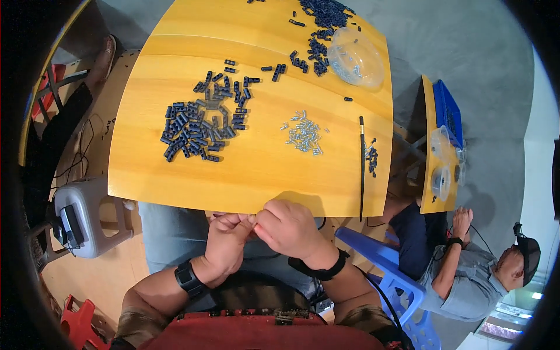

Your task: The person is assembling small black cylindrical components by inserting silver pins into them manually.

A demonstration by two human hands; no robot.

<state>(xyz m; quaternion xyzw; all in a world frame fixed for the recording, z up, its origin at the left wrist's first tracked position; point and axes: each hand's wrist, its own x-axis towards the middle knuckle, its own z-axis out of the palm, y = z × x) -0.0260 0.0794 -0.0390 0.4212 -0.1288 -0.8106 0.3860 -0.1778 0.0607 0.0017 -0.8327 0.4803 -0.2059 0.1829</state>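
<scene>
My left hand (226,238) and my right hand (287,228) meet at the near edge of the yellow table (245,184). Both are closed, fingertips pinched together, and whatever sits between them is hidden by the fingers. Beyond them on the left lies a heap of small black plastic pieces (189,129), each a short block with holes. A loose pile of small silvery metal parts, perhaps springs or screws (304,134), lies in front of my right hand. Farther right rests a thin black-handled brush (361,169), with a little group of small dark parts (371,156) beside it.
A clear round plastic tub (357,58) with silvery parts stands at the far right, beside a bigger black heap (324,13). Another person (466,268) sits to the right near a side table with a blue tray (448,114). A blue stool (385,262) and grey stool (87,216) flank me.
</scene>
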